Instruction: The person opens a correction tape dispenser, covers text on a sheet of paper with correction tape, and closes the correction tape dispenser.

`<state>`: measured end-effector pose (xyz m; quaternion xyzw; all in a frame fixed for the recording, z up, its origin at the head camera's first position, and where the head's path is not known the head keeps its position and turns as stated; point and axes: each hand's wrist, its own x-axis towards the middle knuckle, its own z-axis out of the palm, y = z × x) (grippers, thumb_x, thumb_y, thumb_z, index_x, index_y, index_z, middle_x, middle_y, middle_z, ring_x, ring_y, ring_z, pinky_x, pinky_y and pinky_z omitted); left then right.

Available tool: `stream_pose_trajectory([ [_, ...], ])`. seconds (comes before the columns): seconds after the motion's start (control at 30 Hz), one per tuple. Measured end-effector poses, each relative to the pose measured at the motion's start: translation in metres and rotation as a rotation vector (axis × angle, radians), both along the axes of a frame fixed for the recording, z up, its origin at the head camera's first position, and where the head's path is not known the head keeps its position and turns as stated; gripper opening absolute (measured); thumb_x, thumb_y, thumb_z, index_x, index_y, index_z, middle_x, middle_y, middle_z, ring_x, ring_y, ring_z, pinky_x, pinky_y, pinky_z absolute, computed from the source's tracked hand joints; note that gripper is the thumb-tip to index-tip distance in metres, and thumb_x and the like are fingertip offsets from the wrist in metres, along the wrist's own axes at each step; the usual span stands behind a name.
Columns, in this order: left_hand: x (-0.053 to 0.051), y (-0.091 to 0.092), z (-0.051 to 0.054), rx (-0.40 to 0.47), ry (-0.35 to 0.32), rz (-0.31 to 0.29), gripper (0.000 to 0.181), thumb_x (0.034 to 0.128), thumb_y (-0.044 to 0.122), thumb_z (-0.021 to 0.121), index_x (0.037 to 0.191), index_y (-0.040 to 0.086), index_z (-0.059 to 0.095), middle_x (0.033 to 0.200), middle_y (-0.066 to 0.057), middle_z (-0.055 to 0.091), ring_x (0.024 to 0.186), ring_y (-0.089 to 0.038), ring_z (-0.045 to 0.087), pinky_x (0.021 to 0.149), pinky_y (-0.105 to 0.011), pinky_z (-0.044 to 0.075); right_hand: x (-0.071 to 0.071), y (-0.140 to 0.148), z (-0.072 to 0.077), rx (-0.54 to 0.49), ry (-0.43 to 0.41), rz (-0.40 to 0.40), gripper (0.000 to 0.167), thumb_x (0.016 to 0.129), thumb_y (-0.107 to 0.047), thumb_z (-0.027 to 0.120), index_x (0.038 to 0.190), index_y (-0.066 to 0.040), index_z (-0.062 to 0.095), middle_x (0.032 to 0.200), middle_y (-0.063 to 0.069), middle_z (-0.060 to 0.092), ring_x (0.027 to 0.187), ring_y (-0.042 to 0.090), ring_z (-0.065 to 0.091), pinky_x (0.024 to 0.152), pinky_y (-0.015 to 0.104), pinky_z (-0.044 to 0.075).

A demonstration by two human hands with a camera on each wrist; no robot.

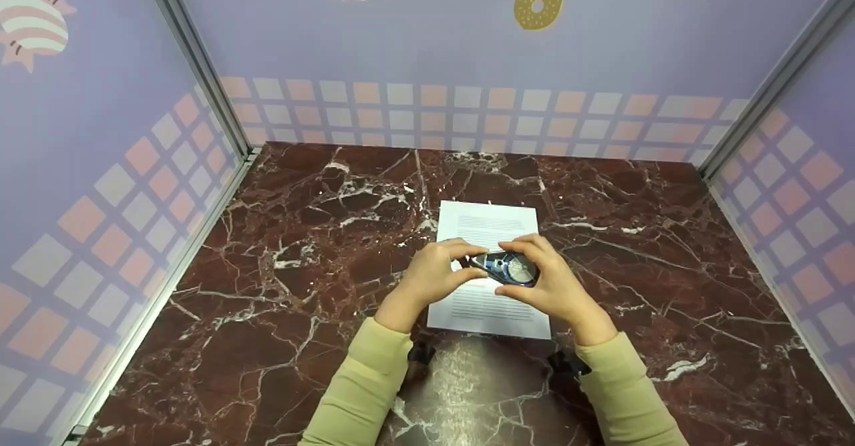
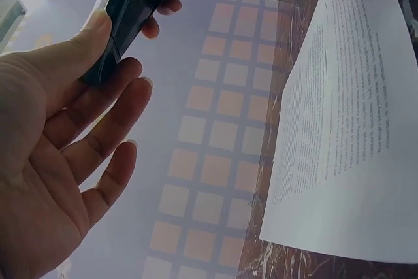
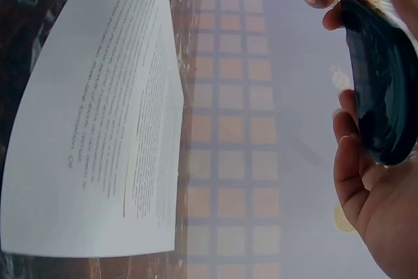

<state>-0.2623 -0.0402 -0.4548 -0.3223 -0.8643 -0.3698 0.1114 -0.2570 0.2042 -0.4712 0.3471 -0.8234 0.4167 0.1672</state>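
A correction tape dispenser (image 1: pixel 513 268), teardrop-shaped with a dark blue case and a pale reel, is held between both hands above a printed sheet of paper (image 1: pixel 497 329). My left hand (image 1: pixel 433 271) pinches its narrow end between thumb and fingers. Around the wide, rounded end curl the thumb and fingers of my right hand (image 1: pixel 554 280). In the left wrist view the dispenser (image 2: pixel 134 14) shows edge-on, the lower fingers of that hand free of it. The right wrist view shows the dark glossy underside of the dispenser (image 3: pixel 385 83), raised off the paper.
The sheet lies on a dark red marbled table (image 1: pixel 320 246) with white veins. Lilac panels with pink and white squares enclose the table at the back (image 1: pixel 434 39) and both sides. Small white specks are scattered left of the paper.
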Motion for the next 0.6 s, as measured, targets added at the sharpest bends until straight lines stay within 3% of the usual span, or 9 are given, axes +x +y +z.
stream_pose_trajectory([
  [0.27, 0.0023, 0.0049, -0.0019, -0.055, 0.046, 0.055, 0.041, 0.0855, 0.034, 0.079, 0.120, 0.013, 0.078, 0.107, -0.004, 0.079, 0.091, -0.020, 0.074, 0.081, -0.036, 0.062, 0.0021, -0.0008, 0.0032, 0.116, 0.050, -0.062, 0.059, 0.076, -0.016, 0.092, 0.129, -0.006, 0.068, 0.119, 0.009, 0.068, 0.106, 0.025, 0.056, 0.087, 0.034, 0.050],
  [0.43, 0.0012, 0.0061, -0.0049, -0.053, 0.030, 0.065, 0.041, 0.0842, 0.034, 0.080, 0.119, 0.013, 0.078, 0.107, -0.004, 0.080, 0.090, -0.020, 0.075, 0.080, -0.035, 0.063, 0.0013, 0.0006, 0.0022, 0.119, 0.023, -0.064, 0.056, 0.075, -0.015, 0.092, 0.125, -0.003, 0.069, 0.117, 0.009, 0.069, 0.105, 0.024, 0.056, 0.086, 0.033, 0.052],
  [0.6, -0.0004, 0.0048, -0.0049, -0.048, -0.019, 0.029, 0.041, 0.0868, 0.029, 0.079, 0.123, 0.010, 0.076, 0.109, -0.006, 0.079, 0.092, -0.022, 0.074, 0.083, -0.036, 0.062, -0.0008, 0.0009, 0.0003, 0.108, 0.010, -0.051, 0.055, 0.075, -0.013, 0.092, 0.123, -0.003, 0.069, 0.116, 0.008, 0.069, 0.103, 0.023, 0.056, 0.085, 0.030, 0.052],
])
